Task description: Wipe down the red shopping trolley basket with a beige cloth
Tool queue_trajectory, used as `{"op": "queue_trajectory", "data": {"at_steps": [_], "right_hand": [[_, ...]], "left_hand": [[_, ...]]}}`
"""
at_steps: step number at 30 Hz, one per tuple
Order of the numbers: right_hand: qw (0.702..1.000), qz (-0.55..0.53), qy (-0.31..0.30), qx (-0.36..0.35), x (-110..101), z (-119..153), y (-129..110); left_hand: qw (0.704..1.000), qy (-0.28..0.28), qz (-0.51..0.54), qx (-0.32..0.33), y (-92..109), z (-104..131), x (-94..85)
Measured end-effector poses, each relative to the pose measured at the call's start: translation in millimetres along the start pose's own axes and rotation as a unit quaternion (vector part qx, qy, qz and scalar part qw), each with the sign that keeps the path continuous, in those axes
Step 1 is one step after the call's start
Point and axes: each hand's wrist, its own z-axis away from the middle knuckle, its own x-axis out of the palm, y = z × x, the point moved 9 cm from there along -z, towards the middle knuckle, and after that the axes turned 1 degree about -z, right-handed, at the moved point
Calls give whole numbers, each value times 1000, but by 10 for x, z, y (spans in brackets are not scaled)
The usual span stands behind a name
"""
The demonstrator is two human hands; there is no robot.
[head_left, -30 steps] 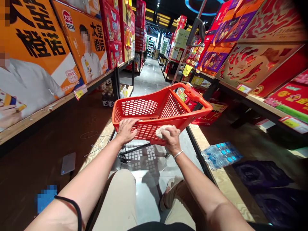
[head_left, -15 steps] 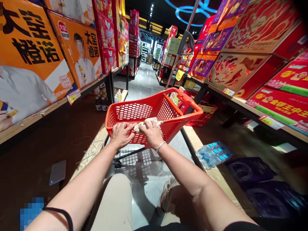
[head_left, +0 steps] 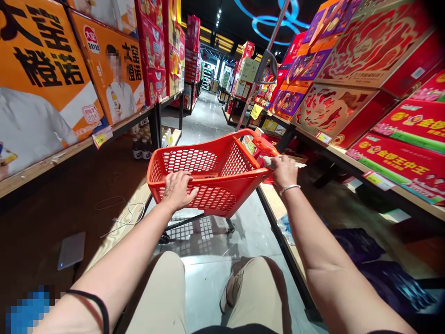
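A red plastic shopping cart (head_left: 239, 180) with a perforated basket stands sideways before my knees. My left hand (head_left: 178, 191) grips its near rim, with the fingers over the edge and the thumb against the outer side. At the handle end on the right, my right hand (head_left: 285, 173) is closed on a pale cloth (head_left: 300, 165), pressing it against the corner of the red handle (head_left: 266, 144). Parts of the cloth stick out on both sides of the fingers, and the rest is hidden under the palm.
Shelves line both sides: orange drink cartons (head_left: 107, 69) on the left, red gift boxes (head_left: 347, 106) on the right. A white cable (head_left: 130, 213) and a flat grey device (head_left: 71, 250) lie low at left. Wrapped water bottles (head_left: 285, 227) sit low at right, partly behind my arm.
My right hand has slid the cloth rightward along the cart, from the near rim's middle to the handle corner. My left hand stays on the near rim.
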Motion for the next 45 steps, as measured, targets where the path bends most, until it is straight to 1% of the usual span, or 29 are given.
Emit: {"op": "queue_trajectory", "data": {"at_steps": [2, 3, 5, 6, 7, 8, 9, 11, 12, 14, 17, 19, 20, 21, 22, 25, 27, 28, 29, 30, 32, 34, 36, 37, 39, 40, 41, 44, 45], "right_hand": [[999, 2, -30, -42, 105, 104, -410], [997, -9, -42, -68, 150, 177, -640], [985, -55, -60, -155, 218, 346, -1094], [976, -81, -59, -194, 236, 428, -1253], [969, -104, -50, -220, 250, 499, -1340], [966, -120, -32, -228, 267, 552, -1351], [968, -129, -7, -217, 294, 595, -1295], [977, -130, 36, -163, 423, 703, -1081], [982, -127, 40, -137, 538, 789, -982], [987, -119, 6, -108, 853, 1028, -881], [984, -118, -88, -100, 1336, 1446, -922], [977, -128, -131, -106, 1500, 1615, -978], [975, -135, -138, -110, 1506, 1629, -986], [974, -145, -130, -113, 1456, 1590, -970], [976, -155, -106, -111, 1353, 1503, -923], [982, -174, 23, -73, 887, 1118, -631], [980, -175, 90, -32, 683, 942, -434], [979, -175, 103, -13, 662, 913, -372], [979, -175, 102, 4, 699, 931, -341], [980, -178, 90, 19, 790, 996, -342], [980, -193, 35, 42, 1092, 1245, -430], [974, -216, -29, 62, 1434, 1576, -580], [968, -229, -58, 89, 1657, 1844, -699], [966, -231, -62, 100, 1707, 1915, -739], [965, -230, -59, 113, 1687, 1898, -762], [965, -230, -47, 115, 1615, 1816, -744], [966, -231, -25, 113, 1502, 1698, -711], [969, -219, 80, 82, 1055, 1309, -586], [970, -209, 107, 68, 943, 1225, -559]], "left_hand": [[1000, -9, 8, 26, 160, -85, 45], [999, -31, 12, 41, 232, -115, 103], [994, -83, 14, 66, 329, -139, 241], [992, -103, 11, 74, 352, -137, 300], [990, -115, 9, 77, 359, -132, 342], [990, -118, 7, 78, 356, -127, 366], [990, -117, 7, 76, 348, -124, 379], [991, -114, 15, 70, 332, -121, 393], [991, -113, 19, 66, 323, -124, 397], [992, -110, 24, 56, 307, -136, 398], [992, -107, 29, 54, 305, -156, 399], [992, -104, 30, 57, 305, -166, 402], [993, -103, 30, 58, 303, -169, 403], [993, -102, 30, 58, 301, -172, 405], [993, -101, 29, 58, 300, -173, 407], [993, -101, 30, 55, 300, -171, 412], [993, -100, 31, 51, 300, -167, 409], [993, -100, 32, 51, 301, -165, 408], [993, -102, 33, 52, 304, -163, 409], [992, -105, 35, 53, 307, -161, 412], [991, -112, 38, 56, 309, -161, 420], [990, -119, 40, 57, 305, -167, 429], [990, -124, 41, 56, 295, -178, 434], [990, -127, 39, 56, 291, -183, 437], [989, -134, 37, 55, 286, -188, 445], [988, -136, 37, 56, 288, -187, 448], [988, -137, 38, 57, 291, -184, 449], [989, -130, 36, 61, 301, -169, 442], [990, -125, 34, 63, 304, -164, 437]]}}
